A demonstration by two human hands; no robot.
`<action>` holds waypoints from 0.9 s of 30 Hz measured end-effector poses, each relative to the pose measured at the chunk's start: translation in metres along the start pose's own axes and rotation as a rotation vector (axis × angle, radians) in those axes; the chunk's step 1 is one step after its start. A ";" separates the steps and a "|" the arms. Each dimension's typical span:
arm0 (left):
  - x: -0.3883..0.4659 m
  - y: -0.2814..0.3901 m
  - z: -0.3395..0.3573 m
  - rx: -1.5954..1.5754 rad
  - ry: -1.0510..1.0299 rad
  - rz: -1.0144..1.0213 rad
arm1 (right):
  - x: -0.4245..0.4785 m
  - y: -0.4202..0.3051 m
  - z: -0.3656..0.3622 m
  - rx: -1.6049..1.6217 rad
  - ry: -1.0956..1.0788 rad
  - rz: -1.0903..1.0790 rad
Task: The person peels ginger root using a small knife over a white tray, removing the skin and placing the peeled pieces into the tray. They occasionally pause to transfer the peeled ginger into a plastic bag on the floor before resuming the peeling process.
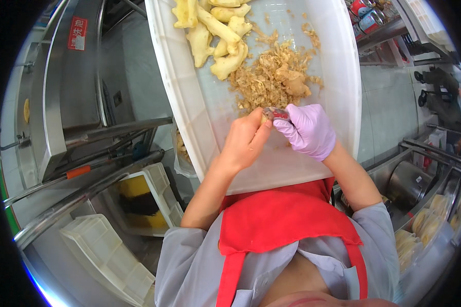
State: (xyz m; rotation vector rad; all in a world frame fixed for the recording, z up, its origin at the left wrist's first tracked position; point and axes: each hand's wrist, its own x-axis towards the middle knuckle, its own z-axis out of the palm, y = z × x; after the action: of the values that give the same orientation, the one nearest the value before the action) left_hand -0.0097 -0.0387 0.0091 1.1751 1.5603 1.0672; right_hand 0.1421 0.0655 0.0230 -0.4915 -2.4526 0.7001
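Observation:
Bare, my left hand [249, 138] grips a small piece of ginger [266, 117], mostly hidden by the fingers. My right hand [309, 130], in a thin lilac glove, is closed around a small tool [279, 114] with red on it, whose kind I cannot tell; it meets the ginger. Both hands are over the near part of a white plastic tub [351, 96]. Beyond them lies a heap of brown ginger peelings [267, 80], with an unpeeled-looking lump [294, 82] on its right side. Several peeled pale-yellow ginger roots [224, 32] are piled at the tub's far left.
A steel sink [80, 69] and steel rails [119, 130] stand left. White plastic crates [103, 249] are at lower left, and a bag [182, 153] touches the tub's left side. Right are a steel pot [409, 182], packed food [426, 222] and, farther off, a person [441, 84].

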 end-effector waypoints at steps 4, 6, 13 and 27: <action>0.000 0.003 0.003 0.350 0.161 0.167 | 0.000 -0.006 0.009 0.057 0.025 0.109; 0.001 0.006 0.004 0.488 0.208 0.179 | -0.001 -0.007 0.011 0.014 0.014 0.143; 0.002 0.005 0.008 0.513 0.231 0.187 | 0.003 -0.010 0.017 -0.136 0.070 0.115; 0.008 -0.003 0.005 -0.040 -0.029 0.044 | 0.011 0.013 -0.007 0.972 0.117 0.722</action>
State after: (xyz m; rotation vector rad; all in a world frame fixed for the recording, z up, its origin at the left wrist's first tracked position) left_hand -0.0073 -0.0308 0.0035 1.1973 1.4904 1.1011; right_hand 0.1395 0.0836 0.0250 -0.9440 -1.4894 1.9157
